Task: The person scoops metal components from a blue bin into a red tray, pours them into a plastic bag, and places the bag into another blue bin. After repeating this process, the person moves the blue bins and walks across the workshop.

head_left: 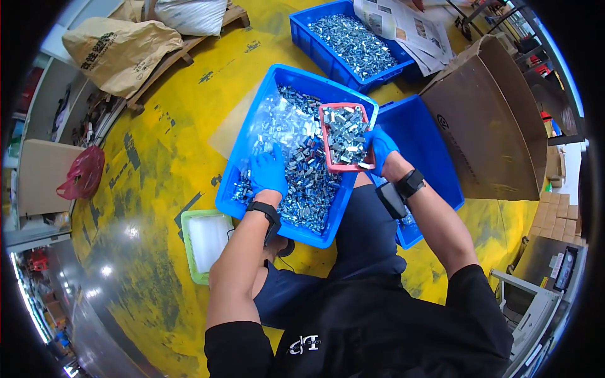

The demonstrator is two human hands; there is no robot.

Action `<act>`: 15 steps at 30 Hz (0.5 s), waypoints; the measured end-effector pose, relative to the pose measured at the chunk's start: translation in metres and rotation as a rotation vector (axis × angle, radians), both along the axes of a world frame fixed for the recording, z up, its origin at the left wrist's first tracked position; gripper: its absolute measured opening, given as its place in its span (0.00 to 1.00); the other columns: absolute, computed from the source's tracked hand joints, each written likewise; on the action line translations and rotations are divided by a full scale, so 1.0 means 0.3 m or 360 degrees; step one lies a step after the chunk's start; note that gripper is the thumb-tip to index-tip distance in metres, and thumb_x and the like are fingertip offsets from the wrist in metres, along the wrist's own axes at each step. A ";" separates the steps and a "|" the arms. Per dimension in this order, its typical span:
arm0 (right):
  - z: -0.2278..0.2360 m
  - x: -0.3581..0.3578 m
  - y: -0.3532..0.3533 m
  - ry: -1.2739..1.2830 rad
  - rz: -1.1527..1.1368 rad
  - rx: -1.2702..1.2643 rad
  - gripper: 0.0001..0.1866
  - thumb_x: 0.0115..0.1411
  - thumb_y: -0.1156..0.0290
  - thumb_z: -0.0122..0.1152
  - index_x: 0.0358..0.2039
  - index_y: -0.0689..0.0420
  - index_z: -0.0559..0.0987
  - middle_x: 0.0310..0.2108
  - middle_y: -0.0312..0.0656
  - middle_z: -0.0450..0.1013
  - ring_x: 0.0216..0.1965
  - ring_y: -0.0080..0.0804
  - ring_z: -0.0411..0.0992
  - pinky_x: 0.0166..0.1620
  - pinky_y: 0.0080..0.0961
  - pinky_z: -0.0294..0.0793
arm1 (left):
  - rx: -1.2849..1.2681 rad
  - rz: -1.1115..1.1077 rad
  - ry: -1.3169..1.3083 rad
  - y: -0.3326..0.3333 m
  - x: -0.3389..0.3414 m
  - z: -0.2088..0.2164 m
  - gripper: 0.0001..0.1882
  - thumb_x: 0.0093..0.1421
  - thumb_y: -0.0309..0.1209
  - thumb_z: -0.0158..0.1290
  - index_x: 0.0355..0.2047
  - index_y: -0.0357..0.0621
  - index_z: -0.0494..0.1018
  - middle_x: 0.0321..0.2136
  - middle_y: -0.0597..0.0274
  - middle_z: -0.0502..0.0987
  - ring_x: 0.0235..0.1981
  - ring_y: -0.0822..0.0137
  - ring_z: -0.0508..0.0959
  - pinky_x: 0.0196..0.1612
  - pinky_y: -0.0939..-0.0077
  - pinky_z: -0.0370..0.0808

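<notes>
In front of me a blue plastic bin [228, 189] holds many small shiny metal parts [309, 189]. Crumpled clear plastic [277, 123] covers some of them at the bin's left and far side. My left hand [268, 171], in a blue glove, lies over the parts at the plastic's near edge, its fingers partly spread. With my gloved right hand [380, 149] I grip the right side of a small red tray [326, 142], held above the bin's right half. Larger metal pieces [346, 132] fill this tray. The right fingers are partly hidden by its rim.
Behind stands another blue bin [307, 38] of metal parts, with newspaper [403, 31] over one side. A blue bin [435, 164] and a large cardboard box [485, 120] are at the right. A green tub [188, 246] sits at the left, near a pallet [170, 66] with sacks.
</notes>
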State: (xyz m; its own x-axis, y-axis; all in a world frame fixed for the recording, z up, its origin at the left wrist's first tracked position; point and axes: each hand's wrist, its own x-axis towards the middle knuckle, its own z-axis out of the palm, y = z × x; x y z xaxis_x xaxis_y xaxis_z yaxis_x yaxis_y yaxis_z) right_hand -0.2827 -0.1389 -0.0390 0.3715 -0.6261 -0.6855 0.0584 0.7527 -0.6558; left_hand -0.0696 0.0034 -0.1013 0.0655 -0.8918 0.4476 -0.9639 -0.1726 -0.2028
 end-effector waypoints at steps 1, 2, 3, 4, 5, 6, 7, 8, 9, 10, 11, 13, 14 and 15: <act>-0.067 -0.008 -0.003 0.0057 -0.0060 0.0006 0.06 0.42 0.75 0.43 0.23 0.57 0.68 0.20 0.39 0.66 0.18 0.32 0.65 0.23 0.27 0.67 | 0.0004 -0.0006 0.0000 -0.001 -0.012 0.002 0.08 0.46 0.30 0.45 0.25 0.42 0.73 0.23 0.52 0.74 0.24 0.54 0.75 0.28 0.61 0.71; -0.090 -0.007 0.003 0.0116 -0.0118 0.0014 0.02 0.41 0.74 0.45 0.19 0.55 0.67 0.14 0.36 0.63 0.13 0.30 0.62 0.17 0.26 0.64 | 0.0242 0.0085 0.0227 0.002 -0.023 0.004 0.08 0.47 0.29 0.45 0.24 0.42 0.73 0.22 0.52 0.74 0.24 0.55 0.75 0.28 0.62 0.71; -0.106 -0.016 0.002 0.0116 -0.0121 0.0018 0.02 0.41 0.74 0.45 0.19 0.55 0.67 0.14 0.36 0.63 0.13 0.30 0.62 0.17 0.26 0.64 | 0.0480 0.0178 0.0453 0.004 -0.033 0.006 0.07 0.47 0.29 0.44 0.23 0.42 0.72 0.22 0.52 0.73 0.24 0.56 0.74 0.28 0.62 0.70; -0.093 -0.009 0.015 0.0171 -0.0077 0.0017 0.01 0.40 0.73 0.45 0.18 0.55 0.66 0.13 0.36 0.60 0.12 0.29 0.59 0.17 0.25 0.61 | 0.0724 0.0280 0.0677 0.014 -0.034 0.007 0.07 0.48 0.28 0.43 0.22 0.42 0.71 0.21 0.52 0.73 0.24 0.57 0.74 0.28 0.62 0.70; -0.077 -0.003 0.028 0.0226 -0.0034 0.0016 0.01 0.40 0.72 0.45 0.16 0.54 0.65 0.12 0.36 0.58 0.12 0.28 0.57 0.16 0.24 0.59 | 0.0733 0.0285 0.0674 0.026 -0.027 0.001 0.07 0.48 0.28 0.43 0.22 0.42 0.71 0.21 0.52 0.73 0.24 0.57 0.74 0.28 0.62 0.70; -0.055 0.005 0.032 0.0275 0.0013 0.0004 0.02 0.39 0.71 0.46 0.15 0.54 0.64 0.11 0.35 0.55 0.11 0.27 0.54 0.15 0.23 0.56 | 0.0694 0.0281 0.0713 0.032 -0.008 -0.006 0.07 0.48 0.29 0.44 0.21 0.42 0.71 0.21 0.52 0.73 0.24 0.57 0.74 0.28 0.63 0.70; -0.036 0.010 0.037 0.0267 0.0018 0.0004 0.02 0.39 0.71 0.46 0.15 0.54 0.64 0.11 0.35 0.55 0.11 0.27 0.54 0.15 0.23 0.56 | 0.0654 0.0275 0.0752 0.039 0.013 -0.012 0.07 0.48 0.31 0.45 0.20 0.42 0.70 0.20 0.52 0.72 0.23 0.58 0.73 0.27 0.64 0.69; -0.017 0.013 0.044 0.0274 0.0046 -0.0006 0.03 0.40 0.71 0.46 0.15 0.54 0.64 0.11 0.35 0.56 0.11 0.27 0.55 0.15 0.23 0.56 | 0.0614 0.0269 0.0791 0.044 0.032 -0.017 0.08 0.48 0.32 0.45 0.20 0.42 0.70 0.19 0.52 0.72 0.22 0.58 0.73 0.26 0.65 0.69; -0.002 0.007 0.054 0.0287 0.0065 -0.0014 0.03 0.40 0.70 0.46 0.15 0.54 0.65 0.11 0.36 0.56 0.11 0.26 0.55 0.15 0.23 0.57 | 0.0617 0.0265 0.0790 0.044 0.040 -0.007 0.08 0.48 0.32 0.45 0.20 0.42 0.70 0.19 0.52 0.72 0.22 0.58 0.73 0.26 0.65 0.69; 0.010 0.001 0.062 0.0301 0.0083 -0.0022 0.04 0.41 0.70 0.47 0.14 0.54 0.65 0.11 0.36 0.57 0.12 0.26 0.56 0.15 0.23 0.57 | 0.0568 0.0253 0.1023 0.042 0.050 0.004 0.08 0.48 0.33 0.46 0.20 0.42 0.70 0.19 0.52 0.72 0.21 0.57 0.72 0.26 0.65 0.68; 0.018 -0.003 0.070 0.0301 0.0079 -0.0020 0.04 0.41 0.70 0.47 0.14 0.54 0.65 0.11 0.36 0.57 0.12 0.26 0.56 0.15 0.23 0.57 | 0.0516 0.0240 0.1257 0.040 0.057 0.014 0.09 0.47 0.35 0.47 0.20 0.41 0.69 0.19 0.51 0.71 0.21 0.56 0.71 0.25 0.65 0.67; 0.031 -0.008 0.084 0.0322 0.0166 -0.0114 0.05 0.42 0.69 0.47 0.14 0.54 0.65 0.11 0.36 0.57 0.12 0.26 0.57 0.15 0.23 0.56 | 0.0464 0.0224 0.1490 0.034 0.054 0.030 0.10 0.47 0.36 0.48 0.20 0.41 0.69 0.18 0.50 0.71 0.20 0.55 0.70 0.25 0.65 0.66; 0.043 -0.008 0.085 0.0333 0.0207 -0.0170 0.06 0.42 0.68 0.47 0.14 0.54 0.65 0.11 0.36 0.57 0.12 0.25 0.57 0.15 0.23 0.56 | 0.0564 0.0305 0.1566 0.023 0.047 0.038 0.11 0.47 0.37 0.49 0.19 0.41 0.69 0.20 0.49 0.71 0.22 0.53 0.71 0.25 0.64 0.66; 0.057 -0.004 0.089 0.0334 0.0203 -0.0177 0.06 0.42 0.68 0.47 0.14 0.54 0.65 0.11 0.36 0.57 0.12 0.25 0.57 0.15 0.23 0.56 | 0.0664 0.0388 0.1640 0.012 0.042 0.046 0.12 0.46 0.38 0.50 0.19 0.41 0.69 0.21 0.48 0.71 0.24 0.51 0.71 0.26 0.63 0.66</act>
